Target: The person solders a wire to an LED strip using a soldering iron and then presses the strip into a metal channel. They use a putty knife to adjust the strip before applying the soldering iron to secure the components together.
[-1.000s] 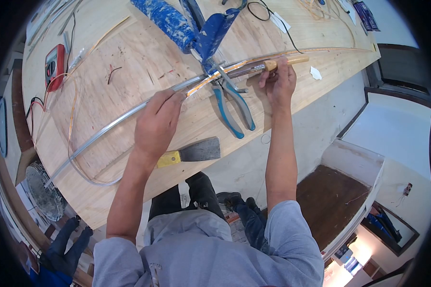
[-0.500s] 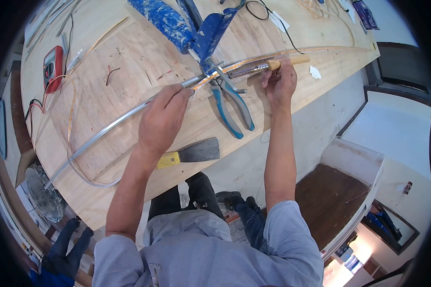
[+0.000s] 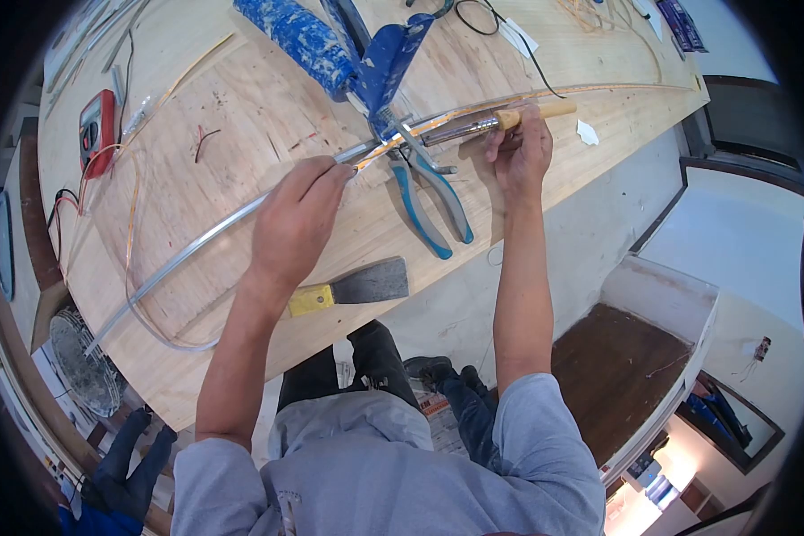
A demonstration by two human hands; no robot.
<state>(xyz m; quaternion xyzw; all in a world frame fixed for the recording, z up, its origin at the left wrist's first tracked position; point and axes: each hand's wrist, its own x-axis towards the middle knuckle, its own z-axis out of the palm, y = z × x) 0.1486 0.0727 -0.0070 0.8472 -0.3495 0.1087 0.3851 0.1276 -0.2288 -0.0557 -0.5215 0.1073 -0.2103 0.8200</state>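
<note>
My right hand [image 3: 520, 152] grips the wooden handle of a soldering iron [image 3: 558, 107], whose metal shaft points left toward pliers [image 3: 427, 192] with teal and grey handles. My left hand [image 3: 297, 214] pinches the end of a thin lit LED strip [image 3: 380, 152] beside a long metal channel [image 3: 214, 230]. The strip runs right along the channel, past the plier jaws. A blue, paint-stained caulking gun [image 3: 299, 45] lies just above the pliers. How the iron's tip meets the strip is too small to tell.
A putty knife [image 3: 366, 284] lies near the edge of the wooden table [image 3: 188, 366]. A red multimeter [image 3: 96, 134] with leads is at left, white scraps [image 3: 587, 133] at right. Other people's legs [image 3: 134, 460] show at lower left and beyond the table.
My left hand has shifted slightly left and down along the strip. My right hand and the iron have hardly moved.
</note>
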